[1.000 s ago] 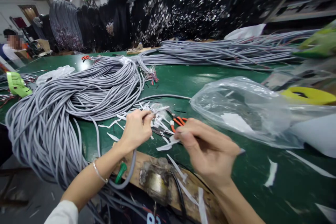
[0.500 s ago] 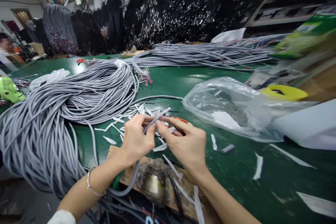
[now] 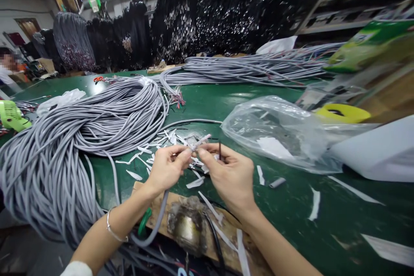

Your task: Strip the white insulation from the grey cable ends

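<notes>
My left hand (image 3: 170, 166) is closed in a pinch on a grey cable (image 3: 158, 220), close to its end. The cable's pale, whitish end (image 3: 204, 139) points up and right past my fingertips. My right hand (image 3: 230, 174) is closed too, thumb and finger pinching at the same spot on the cable. A thin dark reddish-brown piece (image 3: 220, 150) sticks up between its fingers; its kind cannot be made out. Under and behind the fingertips lie white strips (image 3: 196, 182) of wrapping. The exact contact point is partly hidden by the fingers.
A large grey cable coil (image 3: 106, 116) covers the left of the green table (image 3: 291, 215). Before me sits a wooden board (image 3: 161, 200) with a metal fixture (image 3: 187, 228). Rightward lie a clear plastic bag (image 3: 274, 129), yellow tape roll (image 3: 344, 113) and grey tube piece (image 3: 277, 182).
My left fingers have moved closer to my right ones near the cable end. The orange-red piece in my right hand has turned and now stands upright. The view has shifted slightly.
</notes>
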The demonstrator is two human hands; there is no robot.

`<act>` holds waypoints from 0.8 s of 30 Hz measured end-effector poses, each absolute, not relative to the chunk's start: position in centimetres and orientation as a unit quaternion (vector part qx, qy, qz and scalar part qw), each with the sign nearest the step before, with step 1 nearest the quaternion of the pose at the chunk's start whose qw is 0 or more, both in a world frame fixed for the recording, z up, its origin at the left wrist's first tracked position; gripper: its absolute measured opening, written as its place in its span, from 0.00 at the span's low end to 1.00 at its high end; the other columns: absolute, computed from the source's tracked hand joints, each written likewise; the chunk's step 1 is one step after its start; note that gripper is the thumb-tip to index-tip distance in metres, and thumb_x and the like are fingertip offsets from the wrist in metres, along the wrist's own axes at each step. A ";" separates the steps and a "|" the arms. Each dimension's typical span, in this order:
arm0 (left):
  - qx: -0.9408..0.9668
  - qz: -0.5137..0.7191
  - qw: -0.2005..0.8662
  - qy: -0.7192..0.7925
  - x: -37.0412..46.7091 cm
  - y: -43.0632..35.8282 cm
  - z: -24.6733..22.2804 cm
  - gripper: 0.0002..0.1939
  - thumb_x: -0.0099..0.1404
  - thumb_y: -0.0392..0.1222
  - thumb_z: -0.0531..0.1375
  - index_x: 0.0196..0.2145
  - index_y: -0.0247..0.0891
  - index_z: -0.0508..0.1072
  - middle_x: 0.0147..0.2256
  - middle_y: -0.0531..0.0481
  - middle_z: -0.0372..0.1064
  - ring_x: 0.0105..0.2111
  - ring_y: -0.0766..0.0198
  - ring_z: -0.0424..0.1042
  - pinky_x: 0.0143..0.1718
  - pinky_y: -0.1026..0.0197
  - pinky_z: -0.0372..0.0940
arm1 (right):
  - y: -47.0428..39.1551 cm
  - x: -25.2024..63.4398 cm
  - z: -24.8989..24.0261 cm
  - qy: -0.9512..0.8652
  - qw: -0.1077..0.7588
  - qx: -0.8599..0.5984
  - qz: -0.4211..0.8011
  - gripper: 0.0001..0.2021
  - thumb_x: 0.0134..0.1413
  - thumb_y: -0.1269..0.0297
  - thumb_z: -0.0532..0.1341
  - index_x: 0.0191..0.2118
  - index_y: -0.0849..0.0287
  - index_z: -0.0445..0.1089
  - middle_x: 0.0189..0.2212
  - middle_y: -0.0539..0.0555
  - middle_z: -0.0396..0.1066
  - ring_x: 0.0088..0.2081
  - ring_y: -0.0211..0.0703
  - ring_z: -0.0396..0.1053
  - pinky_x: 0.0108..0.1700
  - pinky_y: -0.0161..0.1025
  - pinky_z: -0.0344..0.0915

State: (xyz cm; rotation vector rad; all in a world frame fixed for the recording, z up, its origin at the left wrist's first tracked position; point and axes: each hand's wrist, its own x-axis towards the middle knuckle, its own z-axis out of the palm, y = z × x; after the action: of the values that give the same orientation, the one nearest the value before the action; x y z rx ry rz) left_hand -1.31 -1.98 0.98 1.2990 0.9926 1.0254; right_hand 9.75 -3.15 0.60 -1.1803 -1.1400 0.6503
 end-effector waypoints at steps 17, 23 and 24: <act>0.598 0.521 0.373 0.482 -1.7 -1.9 0.5 0.11 0.55 0.42 0.57 0.30 0.32 0.74 0.25 0.48 0.70 0.22 0.68 0.66 0.17 0.69 0.56 | -4.3 9.9 -0.2 -0.689 0.505 -0.513 0.082 0.16 0.56 0.64 0.50 0.19 0.59 0.63 0.14 0.48 0.64 0.15 0.33 0.60 0.19 0.30 0.54; 0.606 0.518 0.360 0.485 -1.7 -2.0 0.5 0.10 0.55 0.41 0.57 0.30 0.31 0.73 0.28 0.46 0.72 0.25 0.66 0.68 0.22 0.68 0.61 | -4.3 10.0 -0.2 -0.691 0.497 -0.519 0.082 0.17 0.56 0.63 0.49 0.17 0.59 0.61 0.12 0.47 0.62 0.14 0.33 0.58 0.18 0.30 0.53; 0.608 0.519 0.354 0.485 -1.7 -2.0 0.5 0.09 0.55 0.40 0.57 0.30 0.31 0.73 0.28 0.46 0.72 0.25 0.66 0.69 0.23 0.68 0.62 | -4.3 10.0 -0.2 -0.690 0.495 -0.520 0.086 0.17 0.56 0.63 0.49 0.17 0.58 0.61 0.12 0.47 0.61 0.14 0.33 0.58 0.18 0.30 0.52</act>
State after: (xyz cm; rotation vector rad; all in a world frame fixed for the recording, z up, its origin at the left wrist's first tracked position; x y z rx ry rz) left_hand -1.69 -2.02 0.46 1.5720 1.2534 1.3418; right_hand 9.99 -4.33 -0.25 -1.2611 -1.6726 0.2077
